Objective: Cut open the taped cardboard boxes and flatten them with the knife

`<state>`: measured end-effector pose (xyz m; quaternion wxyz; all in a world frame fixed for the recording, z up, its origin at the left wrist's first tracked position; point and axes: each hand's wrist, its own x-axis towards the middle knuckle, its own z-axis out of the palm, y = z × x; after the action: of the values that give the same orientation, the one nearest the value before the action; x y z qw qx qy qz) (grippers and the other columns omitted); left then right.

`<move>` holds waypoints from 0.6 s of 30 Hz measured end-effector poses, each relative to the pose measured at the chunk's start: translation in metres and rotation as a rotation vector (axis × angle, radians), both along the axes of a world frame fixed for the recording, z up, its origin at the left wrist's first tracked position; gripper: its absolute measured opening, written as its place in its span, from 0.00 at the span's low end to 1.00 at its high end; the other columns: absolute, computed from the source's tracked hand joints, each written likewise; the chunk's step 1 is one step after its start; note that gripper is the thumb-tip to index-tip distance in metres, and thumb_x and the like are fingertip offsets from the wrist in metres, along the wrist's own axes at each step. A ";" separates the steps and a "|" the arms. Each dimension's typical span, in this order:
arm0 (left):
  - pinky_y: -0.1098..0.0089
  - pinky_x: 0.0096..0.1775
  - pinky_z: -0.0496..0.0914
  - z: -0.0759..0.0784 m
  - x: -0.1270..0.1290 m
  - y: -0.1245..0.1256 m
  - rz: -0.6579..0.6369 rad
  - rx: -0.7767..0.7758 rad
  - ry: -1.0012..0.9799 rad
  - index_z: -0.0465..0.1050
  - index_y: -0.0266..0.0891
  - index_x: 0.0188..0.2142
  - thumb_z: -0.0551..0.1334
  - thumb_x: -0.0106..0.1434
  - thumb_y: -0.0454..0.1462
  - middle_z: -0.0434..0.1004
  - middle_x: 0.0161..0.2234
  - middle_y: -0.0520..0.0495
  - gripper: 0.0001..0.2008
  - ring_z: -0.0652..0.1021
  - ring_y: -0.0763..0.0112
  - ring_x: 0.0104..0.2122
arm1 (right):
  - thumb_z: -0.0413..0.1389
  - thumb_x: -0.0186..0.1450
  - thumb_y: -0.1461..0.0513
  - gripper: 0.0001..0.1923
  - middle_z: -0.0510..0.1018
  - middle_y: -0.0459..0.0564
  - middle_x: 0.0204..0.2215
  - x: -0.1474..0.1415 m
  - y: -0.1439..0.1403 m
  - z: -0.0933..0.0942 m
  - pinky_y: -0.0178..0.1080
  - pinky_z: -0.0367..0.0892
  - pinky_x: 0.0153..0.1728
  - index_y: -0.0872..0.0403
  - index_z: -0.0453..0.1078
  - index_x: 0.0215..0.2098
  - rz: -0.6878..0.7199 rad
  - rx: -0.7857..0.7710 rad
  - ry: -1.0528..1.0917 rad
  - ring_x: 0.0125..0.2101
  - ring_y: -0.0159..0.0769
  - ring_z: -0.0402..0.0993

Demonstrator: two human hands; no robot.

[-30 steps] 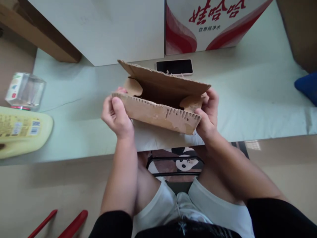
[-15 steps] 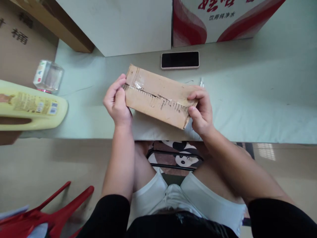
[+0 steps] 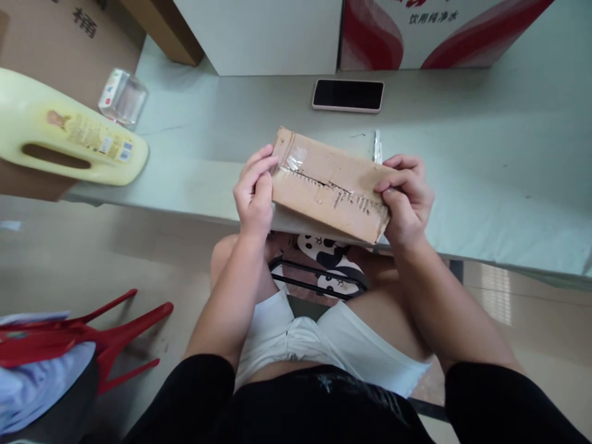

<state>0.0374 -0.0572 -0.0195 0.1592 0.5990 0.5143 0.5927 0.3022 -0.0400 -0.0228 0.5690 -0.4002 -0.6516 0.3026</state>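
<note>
A small brown cardboard box with torn clear tape along its top seam is held between both hands above the near edge of the pale green table. Its flaps are folded shut. My left hand grips the left end with the fingers over the top. My right hand grips the right end, fingers curled over the upper edge.
A black phone lies flat behind the box. A yellow jug and a clear plastic container sit at the left. White and red-printed cartons stand at the back. A red stool stands on the floor at the lower left.
The box's flaps, open a second ago, are now folded shut. Both hands keep hold of its ends. The view has shifted left and down.
</note>
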 end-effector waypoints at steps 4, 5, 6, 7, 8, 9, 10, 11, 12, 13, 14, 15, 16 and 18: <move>0.49 0.66 0.64 0.008 0.001 0.000 0.019 -0.037 0.010 0.80 0.49 0.40 0.57 0.70 0.47 0.78 0.54 0.51 0.13 0.76 0.59 0.58 | 0.51 0.65 0.53 0.11 0.68 0.53 0.45 -0.005 0.000 0.002 0.64 0.57 0.63 0.49 0.71 0.31 0.010 -0.046 0.031 0.59 0.55 0.65; 0.49 0.66 0.65 0.009 0.002 0.000 0.024 -0.036 -0.004 0.80 0.48 0.38 0.58 0.69 0.46 0.78 0.53 0.50 0.13 0.76 0.59 0.58 | 0.50 0.65 0.51 0.13 0.69 0.53 0.45 -0.006 0.000 0.003 0.64 0.58 0.62 0.48 0.71 0.33 -0.001 -0.048 0.017 0.59 0.56 0.65; 0.49 0.66 0.65 0.010 0.003 0.001 0.031 -0.036 -0.022 0.80 0.48 0.37 0.58 0.69 0.45 0.78 0.53 0.50 0.12 0.76 0.59 0.58 | 0.49 0.66 0.49 0.15 0.69 0.54 0.45 -0.007 -0.001 0.003 0.64 0.60 0.61 0.47 0.71 0.36 -0.019 -0.045 -0.001 0.58 0.56 0.66; 0.49 0.66 0.65 0.010 0.003 0.001 0.037 -0.042 -0.040 0.80 0.48 0.37 0.58 0.68 0.45 0.78 0.52 0.50 0.12 0.76 0.58 0.58 | 0.47 0.67 0.46 0.18 0.70 0.54 0.45 -0.007 -0.001 0.002 0.63 0.62 0.60 0.46 0.71 0.40 -0.041 -0.039 -0.015 0.57 0.56 0.67; 0.49 0.66 0.64 0.010 0.003 0.002 0.045 -0.054 -0.060 0.80 0.47 0.36 0.59 0.67 0.45 0.78 0.52 0.49 0.12 0.75 0.58 0.59 | 0.45 0.67 0.44 0.21 0.71 0.55 0.46 -0.007 -0.001 0.001 0.61 0.65 0.58 0.45 0.70 0.46 -0.062 -0.030 -0.020 0.55 0.55 0.69; 0.49 0.66 0.64 0.008 0.002 0.003 0.059 -0.070 -0.083 0.80 0.47 0.36 0.59 0.67 0.45 0.78 0.52 0.49 0.11 0.75 0.57 0.59 | 0.43 0.68 0.43 0.24 0.71 0.54 0.46 -0.006 -0.002 -0.001 0.60 0.67 0.55 0.44 0.67 0.51 -0.080 -0.022 -0.011 0.54 0.53 0.71; 0.49 0.66 0.64 0.006 -0.002 0.005 0.077 -0.086 -0.111 0.79 0.46 0.35 0.59 0.66 0.45 0.78 0.52 0.49 0.11 0.74 0.57 0.60 | 0.43 0.68 0.42 0.25 0.72 0.54 0.47 -0.005 -0.001 -0.003 0.58 0.69 0.53 0.44 0.65 0.55 -0.089 -0.017 0.012 0.52 0.51 0.72; 0.49 0.66 0.64 0.003 -0.008 0.006 0.096 -0.097 -0.146 0.79 0.46 0.35 0.59 0.66 0.46 0.78 0.52 0.49 0.11 0.73 0.56 0.61 | 0.43 0.68 0.41 0.26 0.72 0.53 0.48 -0.003 -0.001 -0.006 0.56 0.71 0.52 0.43 0.63 0.57 -0.092 -0.021 0.038 0.51 0.50 0.73; 0.50 0.66 0.64 0.000 -0.015 0.008 0.114 -0.105 -0.189 0.78 0.45 0.35 0.59 0.66 0.46 0.78 0.52 0.48 0.12 0.73 0.56 0.62 | 0.44 0.68 0.41 0.26 0.73 0.53 0.49 -0.002 0.000 -0.008 0.55 0.71 0.51 0.43 0.62 0.57 -0.086 -0.040 0.056 0.51 0.49 0.74; 0.51 0.65 0.65 -0.004 -0.024 0.011 0.128 -0.105 -0.234 0.78 0.45 0.35 0.59 0.65 0.47 0.78 0.53 0.48 0.12 0.72 0.56 0.62 | 0.45 0.68 0.41 0.25 0.74 0.53 0.49 0.000 0.001 -0.009 0.53 0.72 0.51 0.43 0.64 0.56 -0.065 -0.080 0.059 0.51 0.48 0.74; 0.52 0.65 0.66 -0.007 -0.034 0.013 0.131 -0.106 -0.287 0.77 0.44 0.35 0.59 0.65 0.48 0.78 0.53 0.47 0.13 0.72 0.56 0.62 | 0.46 0.68 0.41 0.24 0.75 0.52 0.49 0.000 0.002 -0.010 0.52 0.72 0.51 0.44 0.67 0.54 -0.031 -0.133 0.048 0.50 0.47 0.75; 0.52 0.64 0.67 -0.011 -0.044 0.015 0.128 -0.110 -0.340 0.77 0.44 0.36 0.58 0.65 0.49 0.78 0.54 0.46 0.14 0.72 0.56 0.62 | 0.47 0.68 0.41 0.24 0.77 0.52 0.48 0.000 0.002 -0.010 0.51 0.73 0.51 0.45 0.69 0.51 0.023 -0.190 0.025 0.50 0.46 0.75; 0.53 0.63 0.68 -0.013 -0.052 0.017 0.125 -0.118 -0.380 0.77 0.44 0.38 0.58 0.65 0.50 0.78 0.55 0.47 0.14 0.72 0.57 0.62 | 0.47 0.69 0.41 0.24 0.78 0.52 0.46 -0.001 0.003 -0.010 0.51 0.73 0.51 0.46 0.71 0.49 0.089 -0.240 0.000 0.49 0.46 0.75; 0.52 0.61 0.71 -0.016 -0.061 0.019 0.078 -0.151 -0.372 0.76 0.44 0.38 0.59 0.64 0.51 0.79 0.54 0.48 0.15 0.75 0.58 0.59 | 0.47 0.69 0.40 0.26 0.80 0.51 0.46 -0.005 0.002 -0.009 0.51 0.74 0.50 0.47 0.72 0.50 0.242 -0.286 -0.001 0.48 0.46 0.76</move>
<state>-0.0231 -0.0382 -0.0354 0.2730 0.4454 0.5419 0.6584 0.2974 -0.0380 -0.0314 0.4656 -0.3958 -0.6455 0.4582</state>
